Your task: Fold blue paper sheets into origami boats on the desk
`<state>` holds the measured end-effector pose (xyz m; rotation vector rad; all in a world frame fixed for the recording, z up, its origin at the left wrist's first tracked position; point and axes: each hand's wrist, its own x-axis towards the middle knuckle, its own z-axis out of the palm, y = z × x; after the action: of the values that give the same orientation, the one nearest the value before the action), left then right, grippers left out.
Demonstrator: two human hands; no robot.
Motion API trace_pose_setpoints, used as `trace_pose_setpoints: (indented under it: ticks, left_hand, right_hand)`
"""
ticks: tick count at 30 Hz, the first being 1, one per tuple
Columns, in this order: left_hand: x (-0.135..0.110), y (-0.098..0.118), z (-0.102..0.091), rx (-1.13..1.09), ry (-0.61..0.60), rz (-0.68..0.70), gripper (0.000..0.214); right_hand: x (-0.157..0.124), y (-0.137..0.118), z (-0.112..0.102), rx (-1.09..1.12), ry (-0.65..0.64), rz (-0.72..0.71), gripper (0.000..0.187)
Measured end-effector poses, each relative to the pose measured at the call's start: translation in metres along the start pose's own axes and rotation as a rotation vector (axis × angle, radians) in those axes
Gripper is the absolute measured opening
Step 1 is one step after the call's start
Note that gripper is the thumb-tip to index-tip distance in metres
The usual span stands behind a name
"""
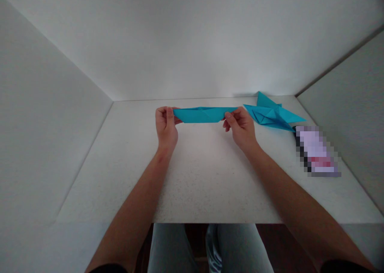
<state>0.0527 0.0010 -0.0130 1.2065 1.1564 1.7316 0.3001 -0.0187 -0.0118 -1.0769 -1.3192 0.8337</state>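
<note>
A long blue paper boat [201, 115] is stretched level between my two hands, above the far half of the white table. Its left tip is pinched between the thumb and fingers of my left hand [167, 125]. My right hand [241, 127] grips the opposite end, thumb on the near side. Pointed ends flank a flat bottom edge, and a narrow opening runs along the top. The fingers behind the paper are partly hidden.
Just right of my right hand lies another folded blue paper piece [271, 115] with several points. Nearer me is a blurred-out phone [318, 151] by the right wall. White walls enclose the table [198, 185] at the back and both sides.
</note>
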Motion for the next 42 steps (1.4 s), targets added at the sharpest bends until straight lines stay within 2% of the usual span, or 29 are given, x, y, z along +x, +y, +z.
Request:
trace_pose_setpoints:
  ticks: [2,5,7,11,13,19,23,30,34,39,42]
  left_hand:
    - [-0.001,0.001,0.0,-0.021,-0.092,-0.023,0.062]
    - [-0.006,0.004,0.003,-0.031,-0.3,-0.069,0.069]
    - [-0.011,0.006,0.006,-0.008,-0.391,-0.099,0.066]
    - [-0.016,0.005,0.009,0.004,-0.358,-0.162,0.049]
    - [-0.017,0.004,0.008,0.002,-0.342,-0.182,0.045]
    - [-0.022,0.007,0.009,0.06,-0.497,-0.194,0.037]
    - [-0.02,0.008,0.012,-0.006,-0.468,-0.2,0.05]
    - [-0.007,0.004,0.008,-0.052,-0.254,-0.107,0.054]
    - [-0.004,0.001,0.005,-0.058,-0.29,-0.103,0.054]
    - [-0.003,0.0,0.002,0.035,-0.348,-0.081,0.054]
    - [-0.004,0.0,0.0,0.079,-0.341,-0.104,0.062]
  right_hand:
    - [-0.001,0.0,0.0,-0.004,0.004,-0.007,0.056]
    - [-0.001,0.001,-0.001,-0.02,-0.006,-0.025,0.054]
    - [-0.001,0.002,-0.002,-0.03,-0.012,-0.031,0.053]
    - [-0.002,0.003,-0.003,-0.022,-0.016,-0.03,0.053]
    - [-0.004,0.002,-0.003,-0.012,-0.06,-0.02,0.055]
    - [-0.013,-0.01,0.002,-0.059,-0.291,-0.014,0.05]
    - [-0.016,-0.01,0.004,-0.11,-0.301,0.064,0.06]
    - [-0.015,-0.008,0.0,-0.171,-0.317,0.133,0.079]
    - [-0.011,-0.009,-0.004,-0.203,-0.226,0.166,0.084]
    - [-0.004,-0.004,-0.008,-0.193,-0.04,0.101,0.075]
    - [-0.001,0.001,-0.012,-0.177,0.013,0.086,0.077]
